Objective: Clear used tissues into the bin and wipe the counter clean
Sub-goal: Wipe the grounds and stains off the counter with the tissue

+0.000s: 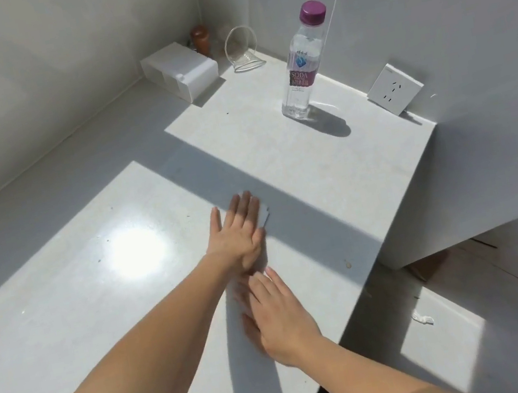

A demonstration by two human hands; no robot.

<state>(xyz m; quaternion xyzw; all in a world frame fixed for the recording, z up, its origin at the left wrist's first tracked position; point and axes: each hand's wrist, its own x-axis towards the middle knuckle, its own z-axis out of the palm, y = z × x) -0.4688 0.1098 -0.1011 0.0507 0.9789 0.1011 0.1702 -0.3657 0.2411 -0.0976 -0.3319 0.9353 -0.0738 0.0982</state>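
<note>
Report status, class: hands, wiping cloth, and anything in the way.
Left hand flat, pressing small white wiping cloth on pale stone counter. Right hand flat, empty. Clear purple-capped water bottle ahead, apart.

The counter point(78, 297) looks smooth, glossy stone, glaring in sunlight. The bottle point(300, 64) is clear plastic with a glossy purple cap point(312, 12).

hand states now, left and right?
Left hand: open, flat, pressing a white tissue on the counter.
Right hand: open, flat on the counter, holding nothing.
</note>
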